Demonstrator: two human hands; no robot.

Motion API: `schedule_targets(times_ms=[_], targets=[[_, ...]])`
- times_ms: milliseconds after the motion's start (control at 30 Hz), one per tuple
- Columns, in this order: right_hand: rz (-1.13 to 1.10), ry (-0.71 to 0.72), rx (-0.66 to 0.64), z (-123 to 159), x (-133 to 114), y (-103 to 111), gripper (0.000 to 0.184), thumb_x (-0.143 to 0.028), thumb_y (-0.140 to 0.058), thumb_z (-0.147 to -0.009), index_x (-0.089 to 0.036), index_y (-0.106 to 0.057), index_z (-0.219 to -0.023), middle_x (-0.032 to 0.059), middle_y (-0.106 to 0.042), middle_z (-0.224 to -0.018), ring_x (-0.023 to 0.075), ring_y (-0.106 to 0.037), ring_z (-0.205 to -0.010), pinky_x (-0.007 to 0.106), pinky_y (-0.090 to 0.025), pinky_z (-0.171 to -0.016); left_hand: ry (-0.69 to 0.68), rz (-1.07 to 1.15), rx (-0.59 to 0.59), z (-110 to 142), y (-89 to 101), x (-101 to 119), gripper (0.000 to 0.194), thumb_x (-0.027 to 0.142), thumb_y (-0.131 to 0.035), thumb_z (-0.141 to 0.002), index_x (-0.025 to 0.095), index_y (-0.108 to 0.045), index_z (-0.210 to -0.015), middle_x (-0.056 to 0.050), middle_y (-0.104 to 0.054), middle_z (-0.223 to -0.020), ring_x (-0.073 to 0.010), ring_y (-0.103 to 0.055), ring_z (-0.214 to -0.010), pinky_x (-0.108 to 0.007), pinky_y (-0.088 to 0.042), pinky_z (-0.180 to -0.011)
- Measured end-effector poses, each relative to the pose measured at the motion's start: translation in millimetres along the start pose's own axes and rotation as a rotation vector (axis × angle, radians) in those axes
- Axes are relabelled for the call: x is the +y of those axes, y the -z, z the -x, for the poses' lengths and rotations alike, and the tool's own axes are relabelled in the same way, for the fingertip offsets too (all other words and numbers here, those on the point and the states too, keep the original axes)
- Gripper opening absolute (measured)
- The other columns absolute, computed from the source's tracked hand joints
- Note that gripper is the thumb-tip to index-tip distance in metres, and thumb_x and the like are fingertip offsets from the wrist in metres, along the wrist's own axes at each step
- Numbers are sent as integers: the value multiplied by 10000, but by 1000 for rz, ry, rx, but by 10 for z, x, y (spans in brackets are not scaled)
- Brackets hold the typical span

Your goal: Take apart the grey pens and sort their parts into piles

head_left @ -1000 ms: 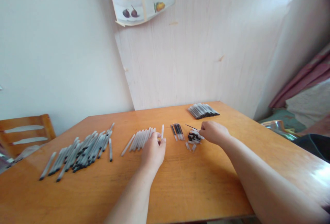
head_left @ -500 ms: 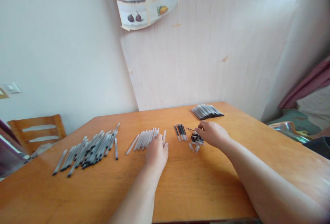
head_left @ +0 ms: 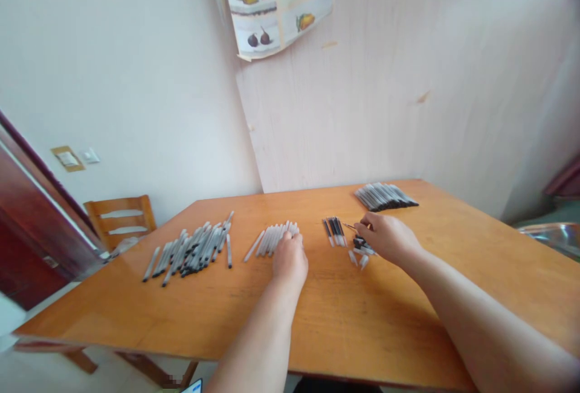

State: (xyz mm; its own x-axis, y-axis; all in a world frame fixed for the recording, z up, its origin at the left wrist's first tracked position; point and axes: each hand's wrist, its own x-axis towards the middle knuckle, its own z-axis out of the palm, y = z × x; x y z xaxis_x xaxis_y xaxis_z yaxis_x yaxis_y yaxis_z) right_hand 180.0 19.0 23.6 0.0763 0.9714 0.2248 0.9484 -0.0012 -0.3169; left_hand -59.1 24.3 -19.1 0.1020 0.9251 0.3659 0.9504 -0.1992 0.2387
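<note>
My left hand (head_left: 290, 260) is at the right end of a row of white pen barrels (head_left: 274, 239). Its fingers are closed around the end barrel, most of which the hand hides. My right hand (head_left: 392, 239) pinches a thin pen refill (head_left: 348, 226), whose tip points left. Under this hand lies a small heap of black and white pen caps (head_left: 361, 245), partly covered by the fingers. Between both hands several dark ink refills (head_left: 335, 232) lie side by side on the wooden table (head_left: 335, 308).
A large pile of pens with black ends (head_left: 194, 251) spreads over the table's left side. Another neat bundle of pens (head_left: 385, 196) lies at the back right. A wooden chair (head_left: 122, 218) stands beyond the left edge, and fruit pictures (head_left: 278, 9) hang on the wall.
The view has swung left, so the table things appear further right. My left hand has closed in on the end barrel by the row. My right hand keeps its pinch on the refill.
</note>
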Motion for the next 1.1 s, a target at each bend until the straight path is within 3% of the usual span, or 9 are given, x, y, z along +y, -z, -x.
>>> schedule_targets(times_ms=[167, 267, 433, 600, 767, 933, 1033, 1100], targets=[[-26, 39, 25, 20, -16, 9, 411, -532, -388, -870, -226, -662, -842, 77, -683, -784, 210, -604, -718, 266, -294, -546, 61, -29, 125, 32, 138, 16, 230, 244, -463, -879, 189, -641, -1014, -140, -590, -1071, -252, -544, -1004, -364, -402, -865], [-38, 57, 36, 14, -6, 9, 410, -538, -392, -863, -238, -672, -860, 70, -678, -770, 206, -595, -703, 268, -290, -540, 166, -30, 214, 42, 258, -35, 225, 276, -478, -878, 198, -630, -1024, -123, -603, -1067, -240, -544, -1014, -359, -392, -888], [-37, 70, 59, 4, 4, -3, 429, -551, -381, -859, -232, -667, -825, 69, -675, -760, 200, -575, -668, 271, -282, -523, 361, -88, 258, 22, 495, -448, 243, 307, -469, -865, 175, -624, -997, -138, -630, -1024, -249, -590, -961, -358, -429, -831], [-57, 78, 70, -1, -2, -16, 433, -551, -386, -858, -226, -672, -831, 70, -671, -751, 199, -582, -678, 271, -278, -528, 513, -241, 153, 86, 708, -1006, 333, 370, -491, -824, 136, -620, -1024, -203, -637, -1068, -307, -623, -953, -378, -461, -780], [-56, 91, 73, 13, -20, -2, 416, -530, -388, -862, -224, -668, -822, 71, -674, -757, 198, -589, -696, 269, -282, -540, 600, -247, -5, 160, 743, -1310, 300, 391, -526, -792, 155, -650, -930, -218, -667, -1010, -329, -648, -918, -391, -473, -743], [-84, 80, 87, 14, -22, 18, 396, -516, -402, -860, -220, -659, -801, 73, -675, -752, 194, -586, -688, 268, -287, -536, 634, -242, -38, 206, 735, -1398, 253, 379, -507, -805, 181, -663, -829, -195, -693, -928, -323, -651, -896, -382, -471, -711], [-174, 104, 128, 11, -39, -23, 374, -493, -417, -860, -207, -634, -758, 57, -654, -705, 178, -570, -662, 261, -309, -544, 589, -255, 57, 205, 754, -1309, 272, 371, -450, -842, 187, -651, -842, -181, -687, -911, -308, -650, -859, -367, -452, -678], [-309, 139, 150, 16, -75, -77, 355, -475, -438, -857, -198, -613, -721, 39, -626, -656, 159, -554, -636, 255, -331, -556, 472, -211, 142, 182, 751, -1153, 262, 363, -428, -864, 194, -628, -857, -152, -682, -867, -279, -645, -820, -343, -432, -666]])
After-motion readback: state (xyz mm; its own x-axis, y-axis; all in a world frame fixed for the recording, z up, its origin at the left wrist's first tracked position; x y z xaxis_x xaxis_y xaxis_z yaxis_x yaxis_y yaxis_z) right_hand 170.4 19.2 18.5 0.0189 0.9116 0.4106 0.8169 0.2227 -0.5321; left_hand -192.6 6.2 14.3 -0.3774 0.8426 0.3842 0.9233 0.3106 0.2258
